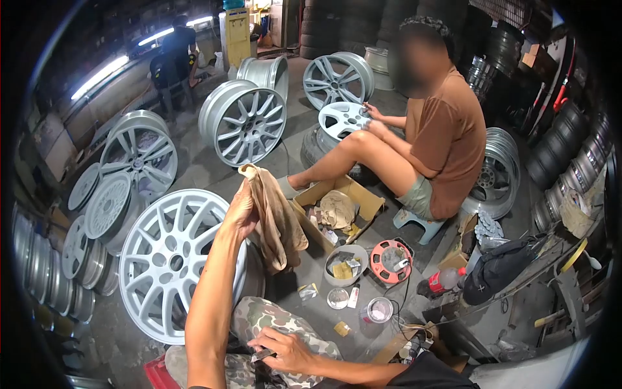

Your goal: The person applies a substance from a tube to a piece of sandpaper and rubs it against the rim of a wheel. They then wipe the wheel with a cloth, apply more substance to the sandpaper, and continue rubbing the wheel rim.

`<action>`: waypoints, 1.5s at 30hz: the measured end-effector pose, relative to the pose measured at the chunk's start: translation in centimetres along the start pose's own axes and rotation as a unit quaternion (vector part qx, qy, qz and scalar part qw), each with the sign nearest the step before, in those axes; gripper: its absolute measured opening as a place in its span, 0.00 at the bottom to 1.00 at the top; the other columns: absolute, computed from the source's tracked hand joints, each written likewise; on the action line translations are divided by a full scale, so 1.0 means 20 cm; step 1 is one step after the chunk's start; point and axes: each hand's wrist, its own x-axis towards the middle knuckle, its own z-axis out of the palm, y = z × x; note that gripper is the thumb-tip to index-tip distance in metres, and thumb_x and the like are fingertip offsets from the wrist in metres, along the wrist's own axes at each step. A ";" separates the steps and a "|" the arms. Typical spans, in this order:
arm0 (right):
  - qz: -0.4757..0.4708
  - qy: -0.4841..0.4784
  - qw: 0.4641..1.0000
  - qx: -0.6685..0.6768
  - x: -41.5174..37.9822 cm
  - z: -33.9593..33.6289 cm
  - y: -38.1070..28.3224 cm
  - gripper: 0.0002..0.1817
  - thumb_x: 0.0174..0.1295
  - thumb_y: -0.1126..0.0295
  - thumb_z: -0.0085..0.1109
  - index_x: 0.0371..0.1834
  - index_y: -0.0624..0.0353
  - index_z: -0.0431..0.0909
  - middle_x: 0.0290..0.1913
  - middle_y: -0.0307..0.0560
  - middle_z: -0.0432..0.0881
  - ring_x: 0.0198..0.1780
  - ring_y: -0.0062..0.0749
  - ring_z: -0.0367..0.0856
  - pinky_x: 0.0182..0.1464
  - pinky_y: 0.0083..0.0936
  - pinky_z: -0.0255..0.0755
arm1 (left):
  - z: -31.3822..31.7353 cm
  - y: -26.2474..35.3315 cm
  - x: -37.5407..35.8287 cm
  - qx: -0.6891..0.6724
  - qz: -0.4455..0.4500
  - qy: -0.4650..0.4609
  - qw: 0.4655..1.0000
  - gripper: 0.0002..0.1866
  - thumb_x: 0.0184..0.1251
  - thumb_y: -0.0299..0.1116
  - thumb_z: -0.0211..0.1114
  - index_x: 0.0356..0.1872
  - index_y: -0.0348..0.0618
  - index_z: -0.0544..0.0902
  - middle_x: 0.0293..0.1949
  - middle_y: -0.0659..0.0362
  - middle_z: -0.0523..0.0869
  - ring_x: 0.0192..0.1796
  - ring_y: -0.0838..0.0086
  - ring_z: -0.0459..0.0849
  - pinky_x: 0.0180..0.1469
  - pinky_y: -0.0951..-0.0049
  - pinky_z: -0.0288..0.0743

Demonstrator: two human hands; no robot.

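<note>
My left hand (pixel 241 209) is raised in front of me, its fingers closed on a brown cloth (pixel 275 220) that hangs down to the right. Below and left of it a large white multi-spoke wheel rim (pixel 176 262) stands tilted on the floor, partly covered by my forearm. My right hand (pixel 280 350) is low, over my camouflage-clad leg (pixel 278 318), with its fingers closed on a small dark tool (pixel 262 354). The exact kind of tool cannot be made out.
A person (pixel 447 136) sits on a low stool (pixel 418 225), handling another rim (pixel 343 120). Between us are an open cardboard box (pixel 369 194), a bowl (pixel 346 275), a red cord reel (pixel 391 261) and a clear cup (pixel 380 310). More rims (pixel 253 123) stand behind.
</note>
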 end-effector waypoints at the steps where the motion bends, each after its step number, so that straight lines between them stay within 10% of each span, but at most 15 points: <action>1: -0.002 0.002 1.000 -0.004 0.00 0.00 0.00 0.23 0.49 0.80 0.64 0.52 0.55 0.82 0.47 0.43 0.81 0.37 0.45 0.87 0.36 0.37 0.83 | 0.00 0.01 0.00 0.008 -0.004 0.009 1.000 0.44 0.63 0.71 0.64 0.68 0.45 0.74 0.63 0.52 0.83 0.65 0.59 0.81 0.68 0.49 0.74; 8: -0.030 0.036 0.999 -0.017 0.02 -0.01 -0.01 0.21 0.48 0.81 0.63 0.49 0.56 0.85 0.39 0.37 0.81 0.32 0.32 0.85 0.28 0.29 0.78 | -0.04 0.01 0.00 0.008 -0.020 -0.014 1.000 0.49 0.59 0.73 0.65 0.70 0.43 0.72 0.66 0.48 0.80 0.68 0.57 0.79 0.72 0.48 0.72; 12: -0.046 0.044 0.998 -0.003 0.02 0.00 0.00 0.21 0.48 0.80 0.63 0.49 0.55 0.84 0.39 0.37 0.81 0.32 0.33 0.85 0.27 0.30 0.77 | -0.04 0.02 -0.03 -0.028 -0.028 -0.009 0.999 0.38 0.64 0.68 0.66 0.64 0.49 0.78 0.58 0.57 0.86 0.60 0.64 0.85 0.65 0.53 0.78; 35: -0.040 0.035 0.998 -0.024 0.02 0.00 -0.01 0.22 0.48 0.79 0.63 0.49 0.55 0.85 0.39 0.37 0.81 0.33 0.34 0.85 0.31 0.31 0.81 | -0.02 0.10 -0.12 -0.042 0.027 -0.043 0.998 0.44 0.62 0.64 0.69 0.74 0.47 0.70 0.68 0.54 0.79 0.70 0.59 0.77 0.73 0.50 0.71; 41: -0.029 0.021 0.999 -0.027 0.02 -0.01 -0.01 0.21 0.48 0.78 0.63 0.49 0.55 0.84 0.40 0.37 0.81 0.33 0.34 0.85 0.31 0.31 0.80 | 0.03 0.08 -0.15 0.170 0.015 0.012 0.985 0.22 0.75 0.35 0.68 0.65 0.41 0.77 0.55 0.56 0.86 0.47 0.72 0.89 0.53 0.70 0.86; 45: -0.019 0.012 0.999 -0.031 0.02 -0.02 -0.02 0.22 0.48 0.79 0.62 0.50 0.54 0.84 0.40 0.36 0.81 0.32 0.34 0.85 0.31 0.31 0.80 | -0.09 0.01 -0.14 0.284 0.002 0.008 0.959 0.16 0.73 0.35 0.70 0.58 0.43 0.84 0.46 0.62 0.89 0.48 0.79 0.87 0.50 0.76 0.81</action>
